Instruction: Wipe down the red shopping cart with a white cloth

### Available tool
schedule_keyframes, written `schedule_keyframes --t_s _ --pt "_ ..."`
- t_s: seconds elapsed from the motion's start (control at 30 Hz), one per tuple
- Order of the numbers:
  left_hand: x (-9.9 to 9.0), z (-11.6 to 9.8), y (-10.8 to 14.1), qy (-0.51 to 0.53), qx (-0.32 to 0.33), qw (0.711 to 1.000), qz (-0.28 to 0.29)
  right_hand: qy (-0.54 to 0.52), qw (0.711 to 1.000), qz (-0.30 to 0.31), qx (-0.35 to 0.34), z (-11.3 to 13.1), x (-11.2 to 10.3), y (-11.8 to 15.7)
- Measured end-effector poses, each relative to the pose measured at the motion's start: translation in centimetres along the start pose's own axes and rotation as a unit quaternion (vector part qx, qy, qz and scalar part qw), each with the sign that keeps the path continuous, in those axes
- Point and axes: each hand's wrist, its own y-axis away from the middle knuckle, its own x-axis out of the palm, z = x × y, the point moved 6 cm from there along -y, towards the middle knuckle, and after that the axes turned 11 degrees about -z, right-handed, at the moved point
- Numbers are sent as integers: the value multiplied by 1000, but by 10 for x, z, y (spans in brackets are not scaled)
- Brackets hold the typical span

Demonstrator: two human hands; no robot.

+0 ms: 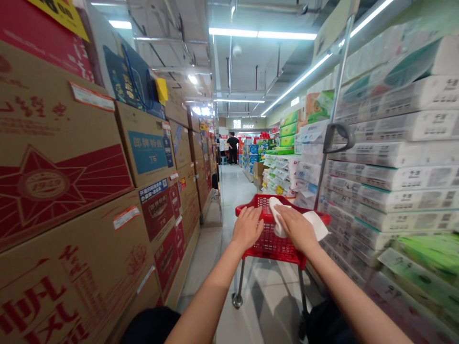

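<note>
A red plastic shopping cart on grey metal legs stands in front of me in the aisle. My left hand lies over the left part of its red handle, fingers bent down around the bar. On the right part, my right hand presses a soft white cloth against the handle. One end of the cloth sticks up past my fingers, and the other hangs out to the right. My palms and the undersides of my fingers are hidden.
Stacked cardboard cartons line the left side, beside a mirrored pillar. White tissue packs rise on the right, with a metal pole before them. Tiled floor runs ahead to a person in black.
</note>
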Motion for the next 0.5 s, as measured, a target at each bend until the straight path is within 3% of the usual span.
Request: schedule_keyframes --t_s 0.13,0.2,0.27,0.37,0.5 --pt "-4 1 0 4 6 1000 -3 43 997 -12 69 -52 -27 20" --pt "-2 -5 -2 17 16 1000 4 48 995 -22 90 -59 -30 20" --pt "2 -14 -4 30 30 999 10 41 995 -25 88 -47 -21 11" --pt "9 -24 -8 36 38 999 16 22 998 -14 60 -11 4 -8" --pt "9 -22 -11 33 46 998 28 -5 1000 5 19 21 19 -19"
